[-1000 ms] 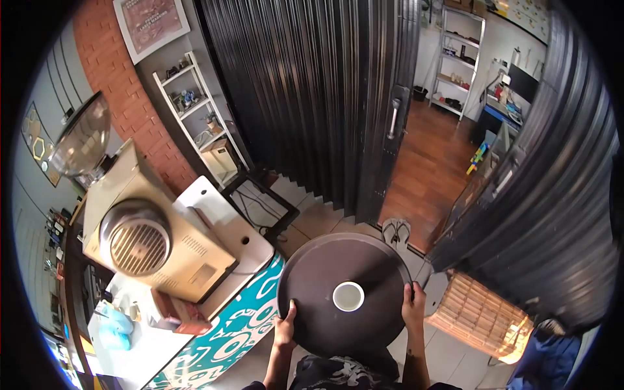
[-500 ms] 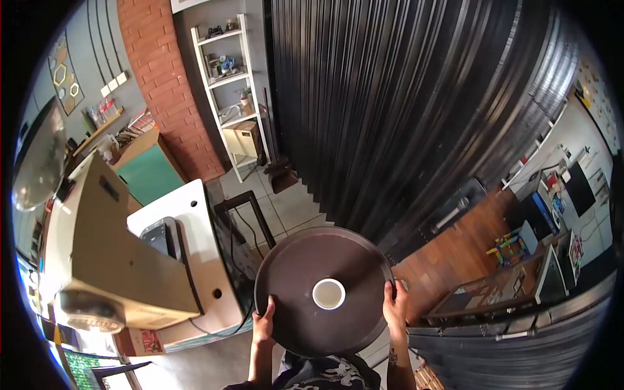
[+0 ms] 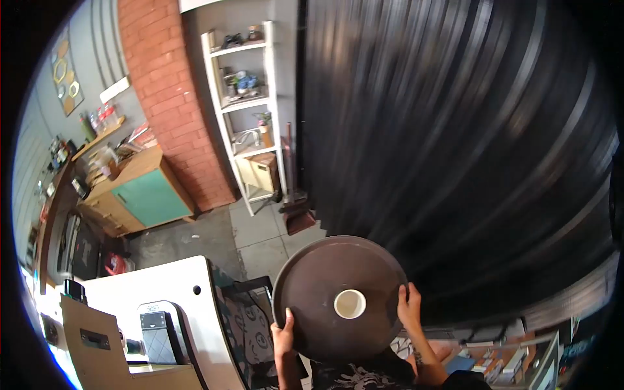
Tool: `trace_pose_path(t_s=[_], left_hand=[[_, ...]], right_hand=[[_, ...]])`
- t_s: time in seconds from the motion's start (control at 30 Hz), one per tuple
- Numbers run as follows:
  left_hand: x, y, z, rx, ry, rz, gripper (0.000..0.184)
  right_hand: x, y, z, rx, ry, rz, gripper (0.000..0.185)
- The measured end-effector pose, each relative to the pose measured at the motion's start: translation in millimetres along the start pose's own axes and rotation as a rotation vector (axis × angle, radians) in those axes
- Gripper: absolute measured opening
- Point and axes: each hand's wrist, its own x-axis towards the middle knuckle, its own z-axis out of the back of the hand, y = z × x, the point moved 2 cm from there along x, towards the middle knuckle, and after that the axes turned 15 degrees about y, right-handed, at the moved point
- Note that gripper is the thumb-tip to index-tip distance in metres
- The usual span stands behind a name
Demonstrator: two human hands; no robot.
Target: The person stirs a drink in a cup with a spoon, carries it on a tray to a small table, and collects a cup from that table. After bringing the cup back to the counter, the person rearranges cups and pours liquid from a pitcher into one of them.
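Observation:
A round dark brown tray [image 3: 312,279] is held out in front of my body, with a white cup [image 3: 350,304] standing near its middle. Pale liquid seems to be in the cup. My left hand [image 3: 283,333] grips the tray's left rim, thumb on top. On the right rim my right hand [image 3: 409,309] has its thumb and a finger over the edge. The fingers under the tray are hidden.
To the left is a white counter [image 3: 179,279] with a beige machine [image 3: 97,348] and a dark device [image 3: 158,338]. A white shelf [image 3: 227,123], a dustpan [image 3: 299,220] and a green-doored cabinet [image 3: 153,198] stand ahead. A black folding shutter [image 3: 455,143] fills the right.
The view has turned left, bringing the cabinet and more of the counter into sight while the doorway has left it. Both hands still hold the tray, with the cup on it.

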Motion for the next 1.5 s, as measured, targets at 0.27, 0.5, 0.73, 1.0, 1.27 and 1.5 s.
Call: trace_pose_path(t_s=[0.27, 0.5, 0.73, 1.0, 1.27, 1.5], left_hand=[[82.2, -27.8, 29.7, -0.285, -0.168, -0.072, 0.028], [203.3, -83.6, 44.6, -0.4, -0.51, -0.123, 0.035], [269.0, -128.4, 74.2, -0.485, -0.773, -0.155, 0.033], [334.1, -155.3, 134.4, -0.664, -1.006, -0.318, 0.042], [420.4, -202.4, 255.2, -0.63, -1.052, -0.22, 0.048], [487.2, -289.5, 323.8, -0.667, -1.111, -0.187, 0.058]], right_hand=[[170.5, 73.5, -115.3, 0.073, 0.385, 0.31, 0.03], [330.9, 136.4, -264.0, 0.139, 0.318, 0.71, 0.033], [432.4, 261.8, -378.9, 0.274, 0.774, 0.755, 0.036], [474.8, 346.7, -539.3, 0.258, 1.0, 0.884, 0.031], [509.5, 436.2, -670.5, 0.172, 1.201, 0.8, 0.043], [533.9, 511.4, -759.7, 0.167, 1.125, 0.732, 0.044]])
